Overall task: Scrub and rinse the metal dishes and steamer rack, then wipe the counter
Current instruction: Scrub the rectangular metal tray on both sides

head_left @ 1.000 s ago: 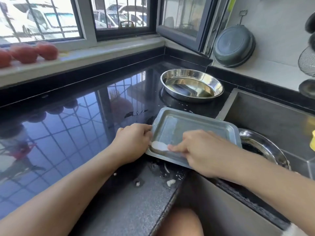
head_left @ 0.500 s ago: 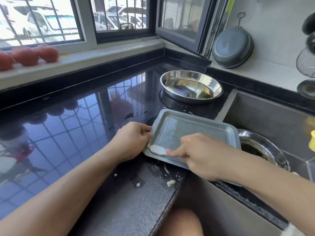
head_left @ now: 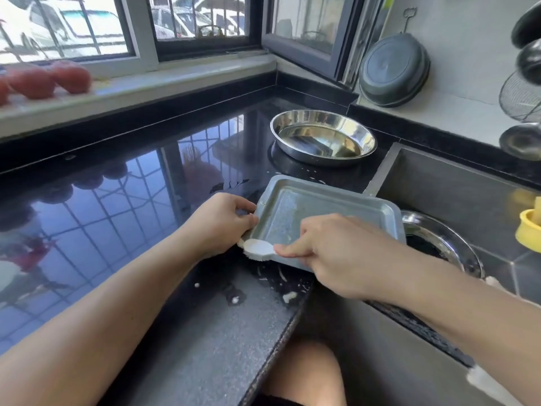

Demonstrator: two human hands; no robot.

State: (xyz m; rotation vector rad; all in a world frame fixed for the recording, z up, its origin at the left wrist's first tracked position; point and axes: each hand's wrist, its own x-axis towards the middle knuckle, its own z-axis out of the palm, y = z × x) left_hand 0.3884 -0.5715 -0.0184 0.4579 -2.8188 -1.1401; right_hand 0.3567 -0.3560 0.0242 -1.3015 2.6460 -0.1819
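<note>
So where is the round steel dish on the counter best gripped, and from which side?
Probably pinch the near rim of the round steel dish, coming from the front. It sits upright and apart from the rectangular tray, its flared lip standing proud of the black counter, so a thumb could hook inside and the fingers go under.

1 head-worn view, close, angled down over counter

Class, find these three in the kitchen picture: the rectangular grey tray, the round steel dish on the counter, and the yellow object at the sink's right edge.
rectangular grey tray (head_left: 310,206): head view, bare flat floor of the tray.
round steel dish (head_left: 322,139): head view, shiny inner bottom.
yellow object (head_left: 528,234): head view, its rounded side.
</note>
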